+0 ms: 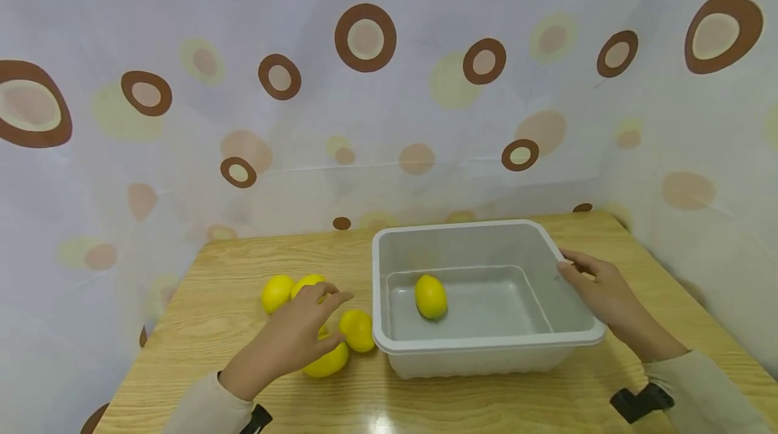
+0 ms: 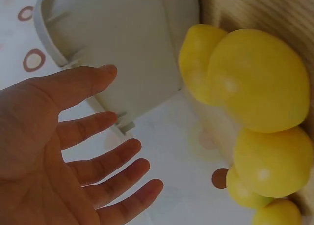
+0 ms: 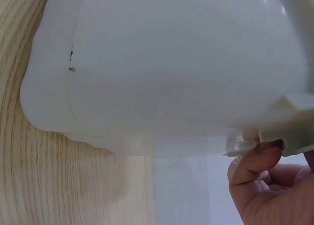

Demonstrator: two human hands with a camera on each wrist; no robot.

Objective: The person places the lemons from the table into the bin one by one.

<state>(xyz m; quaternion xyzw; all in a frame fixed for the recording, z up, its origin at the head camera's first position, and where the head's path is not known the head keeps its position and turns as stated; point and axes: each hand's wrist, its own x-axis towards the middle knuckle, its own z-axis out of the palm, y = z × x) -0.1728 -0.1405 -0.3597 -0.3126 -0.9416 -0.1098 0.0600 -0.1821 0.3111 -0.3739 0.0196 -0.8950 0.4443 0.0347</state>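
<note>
A pale grey bin [image 1: 486, 346] stands on the wooden table with one yellow lemon [image 1: 431, 297] inside, toward its left. My left hand [image 1: 292, 333] hovers left of the bin, over several lemons [image 1: 357, 330] on the table. In the left wrist view that hand [image 2: 64, 146] has its fingers spread and holds nothing, with lemons [image 2: 260, 80] off to the right. My right hand [image 1: 614, 299] grips the bin's right rim. The right wrist view shows curled fingers [image 3: 257, 166] at the rim, beside the bin's outer wall [image 3: 171, 68].
A patterned cloth [image 1: 425, 117] hangs behind the table [image 1: 243, 258] and along its sides. The table's back edge runs behind the bin.
</note>
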